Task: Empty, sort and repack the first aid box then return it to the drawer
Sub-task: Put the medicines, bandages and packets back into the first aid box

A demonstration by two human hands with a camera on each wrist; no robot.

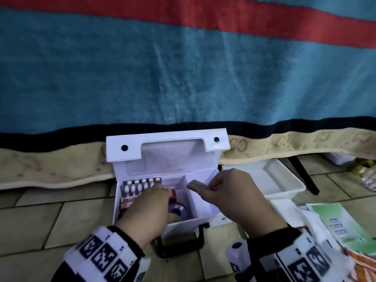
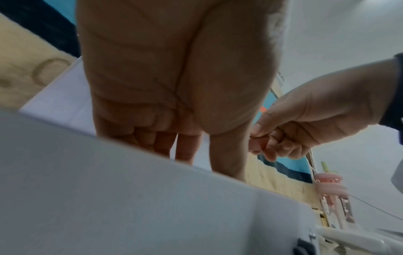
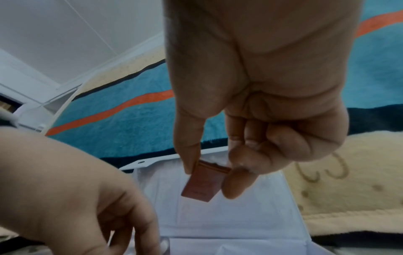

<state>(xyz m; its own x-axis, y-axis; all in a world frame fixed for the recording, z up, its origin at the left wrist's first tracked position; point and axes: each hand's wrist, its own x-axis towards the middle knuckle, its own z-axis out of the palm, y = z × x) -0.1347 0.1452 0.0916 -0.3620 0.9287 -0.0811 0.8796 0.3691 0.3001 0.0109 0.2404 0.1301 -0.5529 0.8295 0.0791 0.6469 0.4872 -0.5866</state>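
The white first aid box [image 1: 205,218] stands open on the tiled floor, its lid [image 1: 166,143] leaning back against the bed. In its left part lie a blister pack [image 1: 138,186] and a "Bacidin" carton [image 1: 128,200]. A round roll [image 1: 180,209] sits in the middle part. My left hand [image 1: 160,200] reaches into the box with fingers [image 2: 187,146] stretched over these items; the box wall hides the fingertips. My right hand [image 1: 207,187] pinches a small pinkish carton [image 1: 196,186] [image 3: 201,182] between thumb and fingers, above the bare right compartment.
A white tray [image 1: 284,186] lies right of the box. A green leaflet [image 1: 341,224], white paper and orange packets [image 1: 360,265] lie at the lower right. The bed's blue and red blanket [image 1: 183,78] hangs behind. A black handle [image 1: 181,247] juts from the box front.
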